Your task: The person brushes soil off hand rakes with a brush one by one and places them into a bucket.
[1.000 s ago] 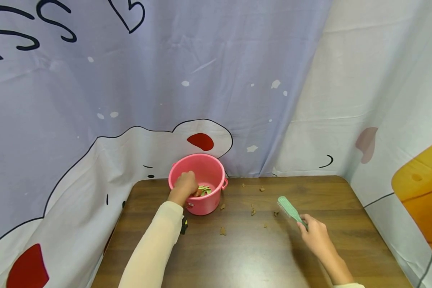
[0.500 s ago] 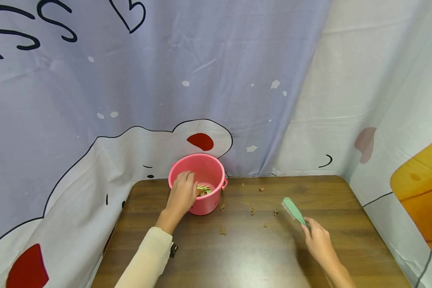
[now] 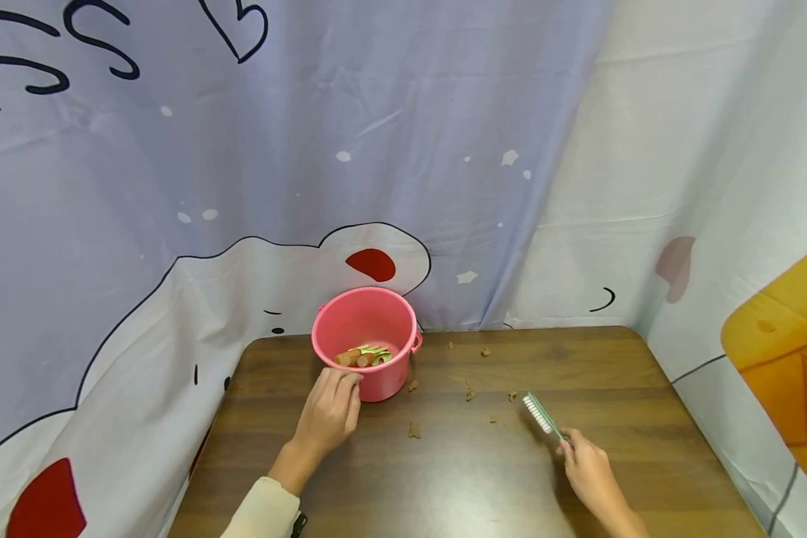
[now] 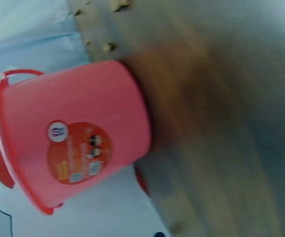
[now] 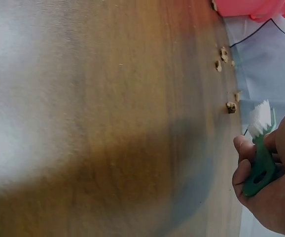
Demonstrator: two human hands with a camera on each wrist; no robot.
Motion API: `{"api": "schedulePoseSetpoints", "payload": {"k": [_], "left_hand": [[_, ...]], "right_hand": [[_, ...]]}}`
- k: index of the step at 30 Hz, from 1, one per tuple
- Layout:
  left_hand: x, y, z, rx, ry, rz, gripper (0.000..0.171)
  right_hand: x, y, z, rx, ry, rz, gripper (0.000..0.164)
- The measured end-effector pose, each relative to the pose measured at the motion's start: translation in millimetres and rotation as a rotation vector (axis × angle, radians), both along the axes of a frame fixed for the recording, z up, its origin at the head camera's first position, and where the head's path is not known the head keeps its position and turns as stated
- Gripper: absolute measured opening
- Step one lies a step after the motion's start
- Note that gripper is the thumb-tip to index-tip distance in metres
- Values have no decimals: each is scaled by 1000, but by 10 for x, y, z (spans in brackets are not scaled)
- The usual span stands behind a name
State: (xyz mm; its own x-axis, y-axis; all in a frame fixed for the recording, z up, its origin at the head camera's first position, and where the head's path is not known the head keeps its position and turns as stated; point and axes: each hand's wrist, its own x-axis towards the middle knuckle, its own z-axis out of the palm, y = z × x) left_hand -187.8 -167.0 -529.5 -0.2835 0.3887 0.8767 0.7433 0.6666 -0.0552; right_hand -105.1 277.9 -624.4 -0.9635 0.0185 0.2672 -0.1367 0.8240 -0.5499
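Note:
A pink bucket (image 3: 383, 385) stands at the table's back left. Inside it lie brown cylinder-shaped pieces (image 3: 356, 359) and green-and-white pieces (image 3: 376, 351). My left hand (image 3: 326, 411) is in front of the bucket, fingertips close to its front rim, with nothing seen between the loosely bent fingers. In the left wrist view the bucket (image 4: 83, 123) shows its orange label, and only a sliver of the hand appears at the left edge. My right hand (image 3: 588, 467) grips a green-handled brush (image 3: 541, 415) above the table; its white bristles (image 5: 261, 118) show in the right wrist view.
Several small brown crumbs or scraps (image 3: 414, 430) are scattered on the wooden table (image 3: 484, 486), between the bucket and the brush and along the back edge. A printed curtain (image 3: 376, 112) hangs right behind the table.
My left hand has come up out of the bucket and back toward me, uncovering the pieces inside. My right hand has moved slightly nearer and turned the brush so its bristles show.

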Motion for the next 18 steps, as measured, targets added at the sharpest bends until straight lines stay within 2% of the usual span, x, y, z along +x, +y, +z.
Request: {"api": "schedulePoseSetpoints", "payload": {"k": [4,11,14,18], "left_hand": [[127,-76,-136,-30,-8,-17,20],[270,-135,-350,-81,-66,-8,20],[299,-148,-424,-96,-104,10,21],[339,-171,-528,-126,-139,41,25]], "right_hand": [[22,-20,-58,0,-42,-45,17],[47,-36,-130,-99,-202,-94,15],[53,-64,-159,-84,-176,-117,13],[61,-121,-203,-10,-49,-151,11]]}}
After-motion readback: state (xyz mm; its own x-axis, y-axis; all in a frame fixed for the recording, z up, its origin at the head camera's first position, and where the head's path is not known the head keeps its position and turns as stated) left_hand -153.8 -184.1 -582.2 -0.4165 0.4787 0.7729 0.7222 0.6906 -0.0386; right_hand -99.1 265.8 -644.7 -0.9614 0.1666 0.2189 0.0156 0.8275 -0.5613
